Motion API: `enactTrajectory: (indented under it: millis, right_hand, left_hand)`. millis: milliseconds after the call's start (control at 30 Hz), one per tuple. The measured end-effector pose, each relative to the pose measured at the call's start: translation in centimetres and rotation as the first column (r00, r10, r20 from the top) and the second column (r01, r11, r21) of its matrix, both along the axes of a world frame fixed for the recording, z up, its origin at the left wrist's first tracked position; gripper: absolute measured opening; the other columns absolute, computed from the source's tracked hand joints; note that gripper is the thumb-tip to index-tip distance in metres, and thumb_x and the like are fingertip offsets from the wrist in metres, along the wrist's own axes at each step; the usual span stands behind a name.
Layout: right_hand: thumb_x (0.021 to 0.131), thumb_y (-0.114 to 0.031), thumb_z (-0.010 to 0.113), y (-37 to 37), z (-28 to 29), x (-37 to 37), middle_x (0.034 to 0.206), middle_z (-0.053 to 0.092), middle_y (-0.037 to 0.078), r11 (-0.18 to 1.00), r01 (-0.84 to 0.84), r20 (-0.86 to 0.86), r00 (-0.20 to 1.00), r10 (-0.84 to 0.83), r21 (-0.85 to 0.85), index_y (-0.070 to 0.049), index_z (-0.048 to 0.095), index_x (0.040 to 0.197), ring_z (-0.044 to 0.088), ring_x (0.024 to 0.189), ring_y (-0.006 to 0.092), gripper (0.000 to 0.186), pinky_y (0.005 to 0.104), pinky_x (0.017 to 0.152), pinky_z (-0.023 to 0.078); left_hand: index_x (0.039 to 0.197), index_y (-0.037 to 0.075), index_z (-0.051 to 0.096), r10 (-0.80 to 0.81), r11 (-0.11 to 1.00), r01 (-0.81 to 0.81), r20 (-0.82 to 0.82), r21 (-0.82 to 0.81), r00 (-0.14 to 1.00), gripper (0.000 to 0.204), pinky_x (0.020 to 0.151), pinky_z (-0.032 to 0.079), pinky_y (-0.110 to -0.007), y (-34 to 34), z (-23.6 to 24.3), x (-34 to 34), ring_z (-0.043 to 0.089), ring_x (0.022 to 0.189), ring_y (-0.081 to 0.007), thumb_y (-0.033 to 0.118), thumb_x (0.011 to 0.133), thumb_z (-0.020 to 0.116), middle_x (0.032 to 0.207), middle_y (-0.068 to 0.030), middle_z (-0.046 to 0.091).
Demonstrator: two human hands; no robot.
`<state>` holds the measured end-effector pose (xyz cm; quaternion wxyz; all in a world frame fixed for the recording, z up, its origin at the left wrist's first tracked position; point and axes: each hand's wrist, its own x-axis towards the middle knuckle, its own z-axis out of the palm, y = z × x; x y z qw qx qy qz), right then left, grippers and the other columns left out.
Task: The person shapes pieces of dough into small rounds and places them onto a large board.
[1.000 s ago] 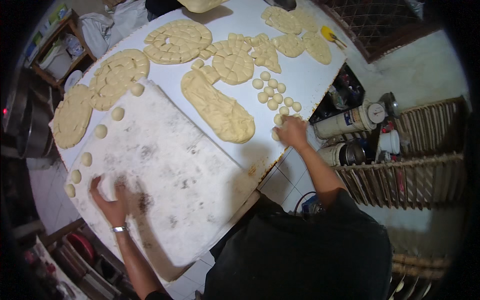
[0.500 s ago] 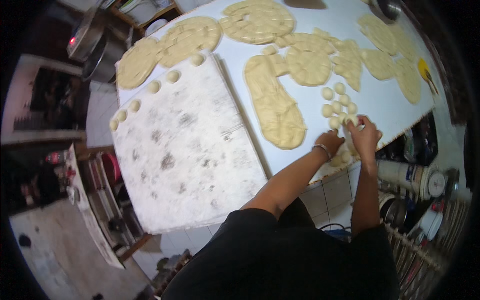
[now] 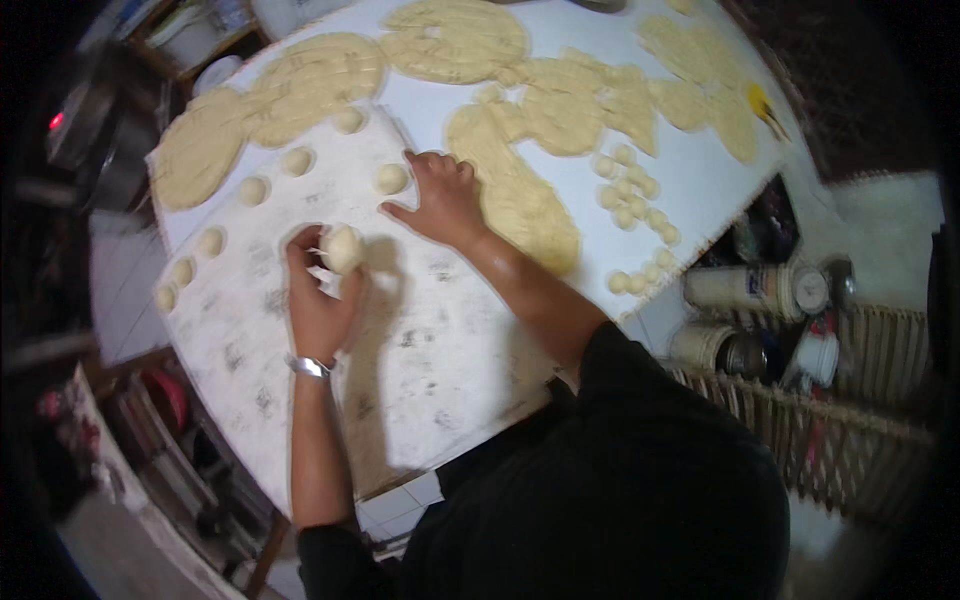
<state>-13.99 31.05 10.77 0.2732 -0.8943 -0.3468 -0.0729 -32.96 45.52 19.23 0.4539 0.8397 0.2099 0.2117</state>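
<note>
My left hand [image 3: 322,312], with a metal band on its wrist, is closed around a pale dough ball [image 3: 343,248] above the floury white board. My right hand [image 3: 447,200] is open over the board's far right part, thumb and fingers apart. Between its thumb and fingertips a dough ball [image 3: 390,179] rests on the board; whether they touch it I cannot tell. More dough balls [image 3: 252,191] sit spaced out along the board's far and left edges. On the table to the right lies a cluster of several dough balls [image 3: 625,187].
The white board [image 3: 420,390] overlaps the light table [image 3: 690,190]. Flat dough sheets [image 3: 525,205] spread over the table's middle and far side. A yellow-handled tool [image 3: 762,102] lies at the right edge. Beyond stand a pale cylindrical container [image 3: 740,288] and a slatted rack [image 3: 800,430].
Both hands have moved left from the ball cluster to the board. The left hand now holds a dough ball up, and another ball lies beside the right hand. The view has shifted.
</note>
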Motion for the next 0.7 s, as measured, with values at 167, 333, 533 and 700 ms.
enactTrajectory:
  millis: [167, 333, 533, 700]
  right_hand:
    - [0.082, -0.042, 0.088, -14.1, 2.1, -3.6, 0.120, 0.070, 0.015, 1.000, -0.002, -0.152, 0.988, 0.002, 0.002, -0.007, 0.071, 0.132, 0.062, 0.118, 0.0337, 0.063, 0.0494, 0.104, 0.041]
    - [0.075, -0.023, 0.087, -41.2, 3.1, -1.9, 0.127, 0.067, 0.010, 0.888, 0.150, -0.036, 0.982, -0.184, -0.435, -0.011, 0.066, 0.135, 0.058, 0.123, 0.0338, 0.065, 0.0510, 0.106, 0.039]
    - [0.072, -0.032, 0.091, -42.6, -0.1, 4.0, 0.119, 0.068, 0.010, 0.665, -0.404, -0.301, 0.914, 0.271, -0.628, -0.010, 0.072, 0.116, 0.059, 0.120, 0.0320, 0.053, 0.0506, 0.111, 0.038]
    - [0.069, -0.024, 0.087, -38.3, 9.9, 7.3, 0.105, 0.069, 0.009, 0.491, -0.555, -0.389, 0.828, 0.403, -0.672, -0.011, 0.074, 0.105, 0.060, 0.113, 0.0318, 0.041, 0.0547, 0.114, 0.037]
  left_hand:
    - [0.138, 0.011, 0.061, 0.159, 0.849, 0.081, -0.398, 0.522, 0.904, 0.066, 0.093, 0.052, -0.055, 6.2, -7.2, 4.7, 0.062, 0.117, -0.0357, 0.025, 0.077, 0.081, 0.126, -0.0151, 0.066]
    - [0.138, 0.004, 0.062, -0.244, 0.830, 0.245, -0.069, 0.501, 0.967, 0.066, 0.109, 0.043, -0.057, -9.7, -1.5, 9.3, 0.054, 0.127, -0.0432, 0.028, 0.079, 0.082, 0.133, -0.0229, 0.061]
    - [0.149, 0.023, 0.060, -0.765, 0.352, 0.880, -0.444, 0.320, 0.467, 0.059, 0.110, 0.047, -0.048, -32.2, -13.1, 15.1, 0.058, 0.133, -0.0368, 0.011, 0.093, 0.070, 0.149, -0.0182, 0.054]
    - [0.129, 0.018, 0.068, -0.783, 0.453, 0.886, -0.430, 0.098, 0.448, 0.035, 0.102, 0.054, -0.046, -37.1, -13.9, 15.3, 0.063, 0.129, -0.0387, 0.015, 0.094, 0.070, 0.133, -0.0194, 0.063]
